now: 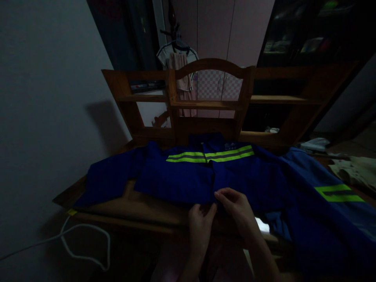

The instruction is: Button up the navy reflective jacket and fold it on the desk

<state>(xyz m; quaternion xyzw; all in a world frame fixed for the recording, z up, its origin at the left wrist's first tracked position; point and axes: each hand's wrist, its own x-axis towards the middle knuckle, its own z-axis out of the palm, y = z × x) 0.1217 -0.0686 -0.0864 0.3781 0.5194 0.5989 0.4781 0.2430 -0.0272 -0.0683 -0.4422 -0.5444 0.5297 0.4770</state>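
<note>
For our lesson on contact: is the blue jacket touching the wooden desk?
Touching: the head view shows the blue jacket lying spread across the wooden desk.

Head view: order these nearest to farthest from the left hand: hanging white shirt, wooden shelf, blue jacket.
1. Blue jacket: directly at the left hand.
2. Wooden shelf: standing behind the jacket.
3. White shirt: hanging beyond the shelf.

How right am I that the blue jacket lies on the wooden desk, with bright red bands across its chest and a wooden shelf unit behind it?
Only the colour is wrong: the head view shows that the bands are yellow-green with a grey stripe. The blue jacket does lie on the wooden desk, with a wooden shelf unit behind it.
</note>
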